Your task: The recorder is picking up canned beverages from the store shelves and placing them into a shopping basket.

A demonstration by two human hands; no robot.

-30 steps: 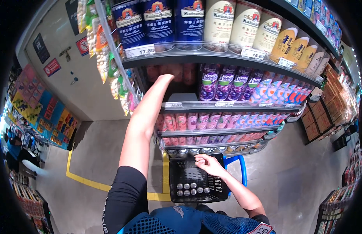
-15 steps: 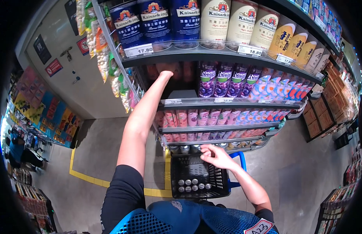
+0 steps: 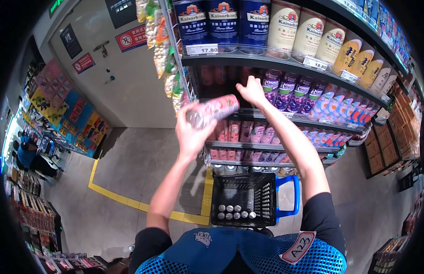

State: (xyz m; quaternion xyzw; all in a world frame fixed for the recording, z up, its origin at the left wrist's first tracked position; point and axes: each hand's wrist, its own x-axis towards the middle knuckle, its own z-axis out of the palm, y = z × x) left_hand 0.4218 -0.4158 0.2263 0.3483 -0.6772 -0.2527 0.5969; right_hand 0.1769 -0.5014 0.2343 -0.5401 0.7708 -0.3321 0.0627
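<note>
A pink can [image 3: 219, 105] with a silver end lies tilted in my left hand [image 3: 192, 135], fingers wrapped round it, just in front of the shelf. My right hand [image 3: 252, 90] is raised at the opening of the same shelf, beside the upright purple cans [image 3: 288, 89]. Its thumb stands apart from the fingers and nothing shows in it. Behind the hands, the left part of this shelf is dark, with a few reddish cans [image 3: 212, 75] at the back. Below, the black basket [image 3: 266, 201] holds several silver-topped cans [image 3: 236, 212] near its closer side.
Large blue cans [image 3: 223, 27] and cream cans [image 3: 285, 29] fill the shelf above. Lower shelves hold pink cans [image 3: 246, 132]. Bagged snacks [image 3: 162, 50] hang at the left end. A blue handle [image 3: 292, 198] stands right of the basket. Yellow floor tape [image 3: 129, 201] runs left.
My left hand has come out of the shelf with the pink can. My right hand has risen from above the basket to the shelf opening. The view has shifted left.
</note>
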